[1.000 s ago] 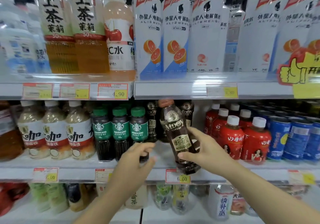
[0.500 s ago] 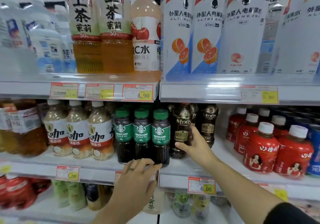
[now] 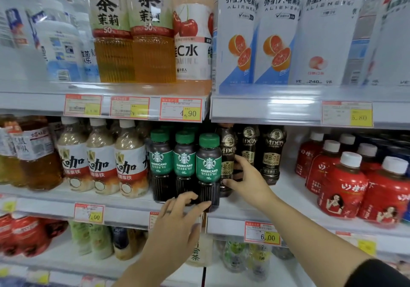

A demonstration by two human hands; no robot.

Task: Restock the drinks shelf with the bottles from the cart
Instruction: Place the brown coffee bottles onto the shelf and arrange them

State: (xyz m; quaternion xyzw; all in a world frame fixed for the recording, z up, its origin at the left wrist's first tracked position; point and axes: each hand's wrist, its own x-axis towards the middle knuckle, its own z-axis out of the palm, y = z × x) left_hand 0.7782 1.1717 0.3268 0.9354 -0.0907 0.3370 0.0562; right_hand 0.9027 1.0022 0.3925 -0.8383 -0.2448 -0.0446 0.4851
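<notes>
The right hand grips the dark MDOY coffee bottle around its lower body, thumb at the front low on the label and fingers wrapped behind. The bottle stands upright on the middle shelf, at the front of its row.

All positions below are stated relative to this bottle.

- Immediately to its left, touching or nearly so: the front green-capped Americano bottle, first of three in a row running left.
- In front and lower left: the left hand, fingers spread and loosely curled, holding nothing. Its fingertips are at the base of the front Americano bottle, at the shelf edge. Whether they touch the bottle cannot be determined.
- Immediately to its right: two more MDOY bottles, upright, set slightly further back.
- Further right, well apart: red bottles with white caps.
- Further left, beyond the Americano row: three latte bottles with white-and-red labels.
- Directly above: the upper shelf rail with a 4.90 price tag; over it stand tall white bottles with grapefruit graphics and amber tea bottles.
- Below and right: a 6.00 price tag on the middle shelf edge.

The right forearm ends in a dark sleeve at the lower right corner.
</notes>
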